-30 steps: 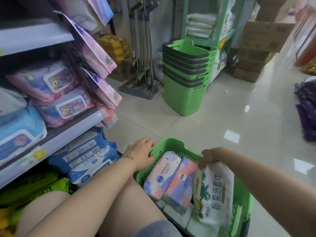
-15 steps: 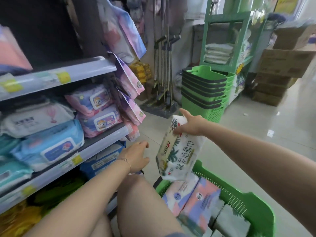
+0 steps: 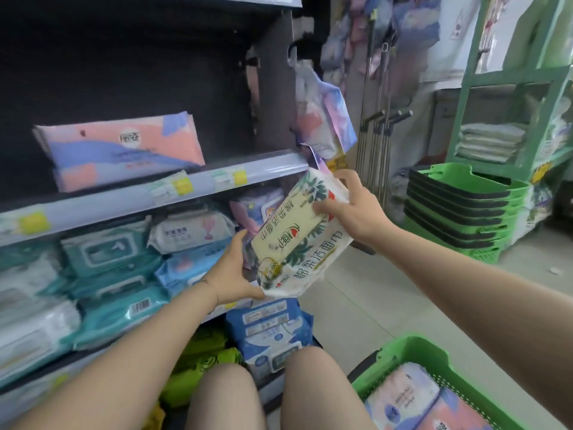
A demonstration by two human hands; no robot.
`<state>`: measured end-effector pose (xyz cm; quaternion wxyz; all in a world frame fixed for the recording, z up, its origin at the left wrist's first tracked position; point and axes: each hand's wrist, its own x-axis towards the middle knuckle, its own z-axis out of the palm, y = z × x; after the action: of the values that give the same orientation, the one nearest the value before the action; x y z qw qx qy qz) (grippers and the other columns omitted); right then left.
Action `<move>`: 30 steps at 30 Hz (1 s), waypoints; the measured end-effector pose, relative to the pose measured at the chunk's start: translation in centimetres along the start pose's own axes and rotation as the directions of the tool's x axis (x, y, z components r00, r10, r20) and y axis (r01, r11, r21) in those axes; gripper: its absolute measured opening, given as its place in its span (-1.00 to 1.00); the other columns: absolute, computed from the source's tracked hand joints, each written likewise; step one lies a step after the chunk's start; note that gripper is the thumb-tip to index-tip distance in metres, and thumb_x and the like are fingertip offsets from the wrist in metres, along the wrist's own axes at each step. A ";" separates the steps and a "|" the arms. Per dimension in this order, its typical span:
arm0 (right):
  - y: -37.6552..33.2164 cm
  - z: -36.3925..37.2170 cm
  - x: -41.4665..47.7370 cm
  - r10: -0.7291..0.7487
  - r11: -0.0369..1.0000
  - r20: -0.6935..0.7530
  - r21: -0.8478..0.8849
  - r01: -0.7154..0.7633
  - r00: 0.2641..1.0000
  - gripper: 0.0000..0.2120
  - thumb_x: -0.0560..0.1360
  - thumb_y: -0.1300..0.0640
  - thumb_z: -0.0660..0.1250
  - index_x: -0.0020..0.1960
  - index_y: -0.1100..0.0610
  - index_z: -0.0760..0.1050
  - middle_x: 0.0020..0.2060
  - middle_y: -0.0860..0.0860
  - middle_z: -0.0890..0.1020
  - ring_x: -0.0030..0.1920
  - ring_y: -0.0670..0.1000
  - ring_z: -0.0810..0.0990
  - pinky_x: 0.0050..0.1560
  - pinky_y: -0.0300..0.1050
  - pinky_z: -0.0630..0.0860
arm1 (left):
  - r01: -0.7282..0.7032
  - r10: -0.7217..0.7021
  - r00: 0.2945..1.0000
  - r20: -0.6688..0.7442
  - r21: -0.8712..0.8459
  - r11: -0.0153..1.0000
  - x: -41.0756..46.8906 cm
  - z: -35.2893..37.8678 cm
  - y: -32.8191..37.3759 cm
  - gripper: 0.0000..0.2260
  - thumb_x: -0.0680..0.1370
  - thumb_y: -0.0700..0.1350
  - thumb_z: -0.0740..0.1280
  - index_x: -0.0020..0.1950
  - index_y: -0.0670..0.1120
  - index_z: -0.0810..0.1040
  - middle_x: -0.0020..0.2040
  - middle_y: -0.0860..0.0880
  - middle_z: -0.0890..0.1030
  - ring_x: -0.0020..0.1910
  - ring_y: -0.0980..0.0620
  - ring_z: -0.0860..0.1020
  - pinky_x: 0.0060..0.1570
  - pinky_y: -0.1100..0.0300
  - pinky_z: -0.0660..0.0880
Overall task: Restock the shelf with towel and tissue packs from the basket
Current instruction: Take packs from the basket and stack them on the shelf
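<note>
Since 0.5 s ago the towel pack (image 3: 297,234) rose from above the basket (image 3: 434,355) to the shelf (image 3: 198,189) edge. Left hand (image 3: 232,274) now gripped its lower end; right hand (image 3: 353,209) clasped the upper end. Pack was tilted, held in air before the stocked wipes (image 3: 111,252). Pink packs (image 3: 403,395) lay in the basket.

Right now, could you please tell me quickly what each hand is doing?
Left hand: closed on the lower end of the white towel pack, holding it.
Right hand: fingers closed on the pack's upper end, holding it too.
</note>
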<state>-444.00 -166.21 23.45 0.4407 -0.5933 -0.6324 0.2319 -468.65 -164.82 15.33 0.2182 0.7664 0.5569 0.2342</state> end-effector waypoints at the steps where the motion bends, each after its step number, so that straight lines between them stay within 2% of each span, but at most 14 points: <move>1: -0.5 0.1 0.1 -0.022 0.999 -0.009 0.032 0.022 1.000 -0.38 0.24 -0.21 0.43 0.20 -0.13 0.26 0.02 0.04 0.59 -0.09 0.11 0.63 -0.06 0.12 0.61 | -0.016 0.016 1.000 -0.005 -0.013 1.000 -0.3 -0.9 0.1 0.13 0.22 -0.07 0.63 0.53 0.04 -0.11 0.48 0.04 0.18 0.26 -0.05 0.41 0.11 0.18 0.42; 4: -2.6 0.4 0.5 -0.082 0.993 -0.099 0.077 0.090 0.992 -0.48 0.26 -0.08 0.50 0.11 -0.05 0.34 -0.09 -0.07 0.59 -0.12 0.04 0.62 -0.05 0.08 0.60 | -0.047 0.050 0.998 0.035 -0.078 0.996 -1.3 -2.8 0.7 0.10 0.14 0.00 0.66 0.46 0.15 0.00 0.36 0.18 0.24 0.21 0.07 0.36 0.14 0.23 0.36; 6: -4.3 1.0 1.0 -0.138 0.990 -0.184 -0.041 0.133 0.973 -0.43 0.19 -0.16 0.49 0.11 -0.11 0.34 -0.01 -0.04 0.52 -0.02 0.08 0.56 0.07 0.08 0.52 | -0.033 0.041 0.998 0.049 -0.145 0.989 -1.5 -3.6 1.6 -0.04 0.17 -0.02 0.65 0.36 0.20 0.09 0.19 0.30 0.29 0.14 0.16 0.37 0.10 0.27 0.36; 8: -5.8 2.0 1.2 -0.246 0.956 -0.174 -0.204 0.210 0.954 -0.39 0.18 -0.19 0.47 0.16 -0.12 0.35 0.07 0.00 0.44 0.06 0.13 0.47 0.17 0.08 0.39 | -0.023 0.021 1.000 -0.009 -0.267 0.964 -1.3 -3.8 2.8 -0.14 0.20 -0.05 0.63 0.31 0.15 0.15 0.12 0.27 0.34 0.05 0.22 0.42 -0.07 0.36 0.40; 9: -6.6 2.5 1.2 -0.309 0.924 -0.145 -0.281 0.260 0.940 -0.38 0.20 -0.20 0.46 0.19 -0.10 0.35 0.08 0.01 0.42 0.06 0.15 0.44 0.17 0.07 0.35 | -0.018 0.004 0.999 -0.042 -0.350 0.937 -1.1 -3.8 3.4 -0.12 0.18 -0.04 0.63 0.34 0.12 0.16 0.13 0.20 0.39 0.05 0.20 0.45 -0.11 0.35 0.43; 11: -8.1 3.2 0.8 -0.425 0.849 -0.096 -0.386 0.360 0.900 -0.37 0.22 -0.20 0.46 0.21 -0.05 0.36 0.06 0.03 0.41 0.04 0.16 0.42 0.14 0.06 0.32 | -0.038 -0.023 0.992 -0.121 -0.483 0.875 -0.6 -3.7 4.4 -0.05 0.12 -0.02 0.63 0.37 0.07 0.17 0.13 0.09 0.46 0.06 0.12 0.51 -0.06 0.27 0.50; 13: -9.4 3.6 0.6 -0.508 0.793 -0.078 -0.429 0.431 0.858 -0.38 0.22 -0.20 0.45 0.19 -0.01 0.37 0.04 0.02 0.40 0.02 0.14 0.39 0.12 0.07 0.33 | -0.075 -0.061 0.970 -0.233 -0.531 0.844 -0.3 -3.6 5.3 -0.15 0.13 -0.08 0.65 0.29 0.01 0.26 0.06 0.13 0.50 0.04 0.19 0.52 -0.06 0.32 0.50; 16: -10.5 3.8 0.6 -0.617 0.722 -0.076 -0.450 0.526 0.783 -0.34 0.20 -0.21 0.39 0.22 0.03 0.34 0.11 0.00 0.39 0.10 0.10 0.33 0.15 0.07 0.31 | -0.101 -0.150 0.923 -0.355 -0.598 0.795 0.2 -3.9 6.3 -0.29 0.18 -0.16 0.65 0.20 -0.03 0.36 0.00 0.17 0.52 -0.04 0.32 0.49 -0.23 0.46 0.45; 18: -10.6 3.9 0.6 -0.686 0.665 -0.089 -0.478 0.574 0.722 -0.29 0.23 -0.21 0.31 0.31 0.05 0.31 0.26 0.03 0.35 0.24 0.09 0.26 0.23 0.05 0.23 | -0.109 -0.209 0.896 -0.392 -0.651 0.751 0.6 -4.0 6.7 -0.32 0.18 -0.18 0.65 0.17 -0.03 0.38 0.00 0.14 0.55 -0.05 0.27 0.53 -0.16 0.33 0.50; 21: -10.1 3.7 0.7 -0.738 0.614 -0.101 -0.511 0.602 0.667 -0.29 0.29 -0.11 0.37 0.37 0.09 0.29 0.37 0.10 0.28 0.33 0.14 0.19 0.23 0.07 0.19 | -0.074 -0.333 0.850 -0.407 -0.720 0.690 1.6 -4.2 7.3 -0.35 0.20 -0.11 0.63 0.17 -0.04 0.37 0.02 0.05 0.59 -0.02 0.09 0.58 -0.05 0.11 0.56; 24: -8.5 3.1 0.8 -0.788 0.510 -0.027 -0.587 0.629 0.614 -0.38 0.30 -0.10 0.33 0.29 0.13 0.36 0.25 0.10 0.40 0.21 0.17 0.33 0.10 0.09 0.29 | -0.019 -0.487 0.810 -0.327 -0.844 0.536 2.8 -4.5 8.1 -0.19 0.07 0.09 0.60 0.22 -0.05 0.36 0.07 -0.05 0.61 0.01 -0.05 0.61 0.04 -0.07 0.59; 27: -6.4 2.8 1.2 -0.758 0.406 0.092 -0.709 0.577 0.646 -0.48 0.34 -0.11 0.29 0.21 0.15 0.43 0.09 0.06 0.50 0.09 0.18 0.46 0.06 0.13 0.32 | -0.042 -0.582 0.773 -0.254 -0.935 0.352 3.4 -5.0 9.6 -0.03 -0.12 0.18 0.63 0.21 -0.09 0.43 0.04 -0.07 0.65 -0.05 -0.05 0.65 -0.04 -0.09 0.61; 28: -5.8 2.7 1.4 -0.741 0.361 0.129 -0.751 0.553 0.659 -0.44 0.33 -0.14 0.31 0.22 0.15 0.43 0.07 0.06 0.50 0.07 0.18 0.47 0.05 0.14 0.32 | -0.053 -0.602 0.763 -0.235 -0.951 0.305 3.7 -5.1 10.0 -0.04 -0.11 0.17 0.64 0.21 -0.10 0.43 0.03 -0.07 0.65 -0.06 -0.05 0.65 -0.05 -0.08 0.62; 30: -4.9 2.7 1.6 -0.685 0.251 0.202 -0.836 0.487 0.700 -0.19 0.22 -0.27 0.38 0.32 0.17 0.35 0.15 0.07 0.47 0.08 0.17 0.46 0.05 0.15 0.34 | -0.071 -0.622 0.757 -0.198 -0.972 0.224 4.3 -5.1 10.8 -0.10 -0.02 0.13 0.65 0.21 -0.09 0.40 0.02 -0.06 0.64 -0.08 -0.03 0.64 -0.12 0.00 0.63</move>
<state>-448.80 -164.94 26.51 0.2094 -0.4662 -0.7851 -0.3498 -462.40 -163.46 26.32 0.4951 0.2526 0.4743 0.6827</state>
